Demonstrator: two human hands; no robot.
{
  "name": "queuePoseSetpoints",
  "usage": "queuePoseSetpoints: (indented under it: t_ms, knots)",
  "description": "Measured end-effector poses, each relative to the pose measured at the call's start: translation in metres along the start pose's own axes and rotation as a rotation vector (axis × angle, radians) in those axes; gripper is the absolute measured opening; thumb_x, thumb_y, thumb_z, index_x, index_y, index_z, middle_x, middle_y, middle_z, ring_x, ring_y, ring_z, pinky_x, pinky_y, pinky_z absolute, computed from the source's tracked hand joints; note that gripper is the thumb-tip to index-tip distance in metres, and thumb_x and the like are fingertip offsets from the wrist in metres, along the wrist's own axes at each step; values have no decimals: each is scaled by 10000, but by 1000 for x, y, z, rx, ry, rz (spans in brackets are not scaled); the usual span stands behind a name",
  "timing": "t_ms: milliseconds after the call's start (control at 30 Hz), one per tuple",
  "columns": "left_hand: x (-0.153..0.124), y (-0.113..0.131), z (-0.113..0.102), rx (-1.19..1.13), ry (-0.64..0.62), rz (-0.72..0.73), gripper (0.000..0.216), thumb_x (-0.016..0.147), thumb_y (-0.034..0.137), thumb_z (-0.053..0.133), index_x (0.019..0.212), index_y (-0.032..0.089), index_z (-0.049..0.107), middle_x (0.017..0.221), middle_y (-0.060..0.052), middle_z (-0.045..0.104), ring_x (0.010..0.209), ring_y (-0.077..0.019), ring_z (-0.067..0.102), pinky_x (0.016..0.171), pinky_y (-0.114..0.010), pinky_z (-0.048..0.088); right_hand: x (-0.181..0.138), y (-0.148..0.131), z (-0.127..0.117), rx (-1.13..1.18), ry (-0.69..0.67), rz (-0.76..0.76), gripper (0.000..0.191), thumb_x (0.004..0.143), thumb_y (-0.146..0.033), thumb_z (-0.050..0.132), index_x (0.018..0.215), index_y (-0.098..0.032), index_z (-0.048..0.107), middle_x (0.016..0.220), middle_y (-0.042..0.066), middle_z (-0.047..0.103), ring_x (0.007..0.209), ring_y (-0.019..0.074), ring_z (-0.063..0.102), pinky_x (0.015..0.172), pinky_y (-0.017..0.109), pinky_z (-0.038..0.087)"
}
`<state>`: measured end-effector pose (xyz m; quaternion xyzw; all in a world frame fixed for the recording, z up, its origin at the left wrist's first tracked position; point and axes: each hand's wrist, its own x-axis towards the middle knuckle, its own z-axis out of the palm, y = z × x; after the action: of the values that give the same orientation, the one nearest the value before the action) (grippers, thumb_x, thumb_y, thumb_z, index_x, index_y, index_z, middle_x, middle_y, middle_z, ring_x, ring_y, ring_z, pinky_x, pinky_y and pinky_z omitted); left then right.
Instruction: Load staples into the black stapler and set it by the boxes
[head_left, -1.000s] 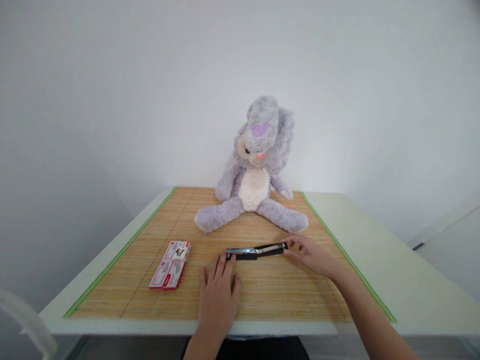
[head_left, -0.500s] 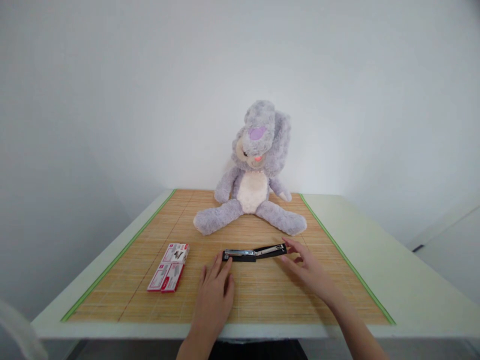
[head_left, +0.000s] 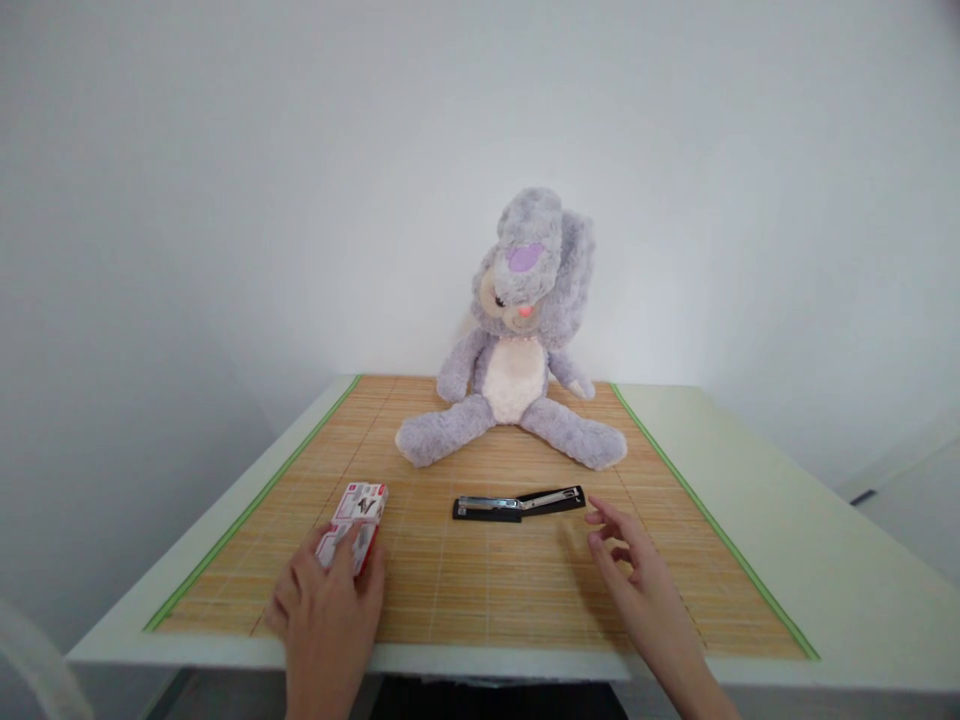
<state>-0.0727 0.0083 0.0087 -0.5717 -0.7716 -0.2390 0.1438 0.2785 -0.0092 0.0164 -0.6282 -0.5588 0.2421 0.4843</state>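
Note:
A black stapler (head_left: 517, 504) lies unfolded on the bamboo mat, its metal staple channel facing up. My right hand (head_left: 634, 565) hovers just right of the stapler, fingers loosely bent and apart, with nothing between them. On the left, my left hand (head_left: 330, 590) reaches over red-and-white staple boxes (head_left: 363, 500). Its fingers are spread across the nearer boxes and partly cover them; whether they grip cannot be made out. The far box shows a stapler picture on top.
A grey plush rabbit (head_left: 514, 380) sits at the back of the mat, leaning near the white wall, legs spread. The green-edged bamboo mat (head_left: 480, 610) covers most of the white table (head_left: 787, 540).
My left hand has left the stapler and moved left onto the staple boxes. My right hand has drawn back from the stapler's right end. The view has shifted slightly.

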Motion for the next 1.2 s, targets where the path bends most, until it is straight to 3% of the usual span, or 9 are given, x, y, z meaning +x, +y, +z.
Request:
queuePoseSetpoints:
  t_ms: [267,433,600,733,900,1200]
  knots:
    - [-17,9,-2,-85,-97,127,366,1008,312,505,1320,398,676,1486,-95,501,1305,-379,478,990,-605,462,-2,-7,15,118,-90,67,521,937,-602,540,1329,-265,605,1121,112,684,974,257,662,688,336,552]
    - [-16,20,8,-343,-314,297,389,992,246,518,1308,400,683,1269,-52,653,1171,-275,576,1030,-491,469,-3,-23,26,351,-273,317,631,881,-626,582,1364,-228,502,968,54,671,677,165,614,483,248,420]
    - [-9,54,15,-591,-550,460,459,921,157,558,1283,404,694,1263,-19,679,1199,-247,576,1055,-431,459,-4,-41,39,437,-491,494,561,858,-626,577,1250,-233,492,829,-12,671,482,91,537,385,193,268]
    - [-11,82,21,-793,-653,546,594,890,164,595,1445,373,564,1337,-28,659,1260,-248,549,1110,-423,428,-1,-36,42,377,-601,561,485,850,-671,527,1061,-235,498,606,-77,591,326,54,354,339,192,160]
    - [-15,96,27,-882,-706,521,688,852,203,667,1499,360,496,1335,-46,633,1236,-247,559,1100,-409,434,-3,-34,30,377,-587,571,464,845,-681,522,959,-233,479,526,-102,511,321,36,265,342,195,117]
    - [-10,93,22,-828,-669,581,559,833,301,747,1369,349,596,1339,-28,622,1264,-258,521,1101,-405,405,-6,-33,22,361,-578,586,459,842,-673,539,921,-222,500,537,-93,506,344,30,258,352,202,103]
